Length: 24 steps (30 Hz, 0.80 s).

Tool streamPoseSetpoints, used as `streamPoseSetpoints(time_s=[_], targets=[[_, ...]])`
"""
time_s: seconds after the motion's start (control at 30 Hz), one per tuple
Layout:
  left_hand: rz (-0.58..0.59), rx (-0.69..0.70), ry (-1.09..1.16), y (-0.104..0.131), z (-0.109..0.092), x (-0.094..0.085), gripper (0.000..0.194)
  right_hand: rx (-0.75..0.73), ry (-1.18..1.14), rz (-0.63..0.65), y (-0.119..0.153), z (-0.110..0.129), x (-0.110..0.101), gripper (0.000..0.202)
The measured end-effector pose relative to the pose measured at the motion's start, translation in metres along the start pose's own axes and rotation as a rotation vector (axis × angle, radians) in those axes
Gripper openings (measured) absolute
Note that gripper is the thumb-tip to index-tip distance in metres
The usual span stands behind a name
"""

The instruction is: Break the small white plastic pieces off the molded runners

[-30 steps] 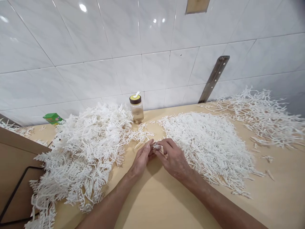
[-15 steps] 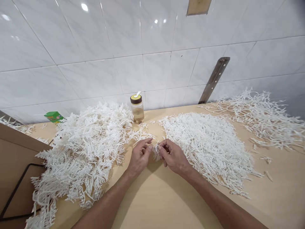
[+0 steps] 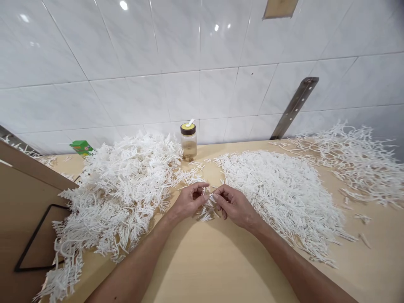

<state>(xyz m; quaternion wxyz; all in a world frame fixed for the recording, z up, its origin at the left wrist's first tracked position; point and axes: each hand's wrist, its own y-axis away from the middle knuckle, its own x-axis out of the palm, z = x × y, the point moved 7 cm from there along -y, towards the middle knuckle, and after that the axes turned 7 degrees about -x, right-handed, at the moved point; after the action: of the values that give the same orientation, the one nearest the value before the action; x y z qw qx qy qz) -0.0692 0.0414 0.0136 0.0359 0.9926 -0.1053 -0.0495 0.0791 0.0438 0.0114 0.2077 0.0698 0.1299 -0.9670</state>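
Observation:
My left hand (image 3: 191, 200) and my right hand (image 3: 235, 206) meet over the table's middle, fingertips almost together. Between them is a small white branched sprig (image 3: 207, 212), its fine ends hanging below the fingers. My right thumb and forefinger pinch its upper part. My left fingers curl round its left side, thumb against it, partly hiding the grip. To the left lies a tangled heap of white branched sprigs (image 3: 126, 189). On the right, close to my right hand, thinner white strands form a flatter heap (image 3: 284, 198).
A jar with a yellow and dark lid (image 3: 188, 145) stands by the tiled wall. A green box (image 3: 81, 147) sits behind the left heap. Cardboard (image 3: 31, 219) borders the left edge. A metal bracket (image 3: 295, 108) leans at the wall, near a loose strand pile (image 3: 362, 160) at far right.
The view has shifted, so the surroundings appear further right. My hands stay together at the sprig; more of its hanging ends shows below the fingers, and my left thumb and forefinger look slightly further apart.

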Motion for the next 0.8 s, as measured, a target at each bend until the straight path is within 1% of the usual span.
streamPoseSetpoints(time_s=[0.07, 0.2, 0.23, 0.33, 0.43, 0.53, 0.6, 0.7, 0.8], targets=[[-0.01, 0.005, -0.017, 0.0, -0.001, -0.001, 0.053, 0.0, 0.041, -0.008, 0.0, 0.001, -0.004, 0.028], [0.051, -0.024, -0.037, 0.001, -0.004, 0.004, 0.038, 0.003, 0.084, -0.018, 0.0, 0.006, -0.009, 0.027], [0.061, -0.018, -0.044, 0.001, -0.006, 0.005, 0.037, 0.004, 0.103, -0.023, 0.0, 0.007, -0.01, 0.027], [0.083, 0.013, -0.052, 0.002, -0.01, 0.007, 0.039, -0.014, 0.204, -0.045, -0.001, 0.009, -0.013, 0.024], [0.094, 0.004, -0.042, 0.002, -0.009, 0.007, 0.04, -0.081, 0.331, -0.063, -0.002, 0.013, -0.015, 0.021], [0.088, 0.003, -0.107, 0.003, -0.008, 0.009, 0.036, -0.132, 0.395, -0.062, -0.003, 0.015, -0.016, 0.02], [0.075, 0.035, -0.194, 0.004, -0.009, 0.01, 0.032, -0.137, 0.409, -0.046, -0.004, 0.015, -0.016, 0.02], [0.028, 0.088, -0.32, 0.005, -0.012, 0.012, 0.034, -0.138, 0.43, -0.019, -0.003, 0.016, -0.016, 0.019], [-0.018, 0.091, -0.364, 0.005, -0.012, 0.011, 0.035, -0.15, 0.445, -0.01, -0.003, 0.018, -0.016, 0.019]])
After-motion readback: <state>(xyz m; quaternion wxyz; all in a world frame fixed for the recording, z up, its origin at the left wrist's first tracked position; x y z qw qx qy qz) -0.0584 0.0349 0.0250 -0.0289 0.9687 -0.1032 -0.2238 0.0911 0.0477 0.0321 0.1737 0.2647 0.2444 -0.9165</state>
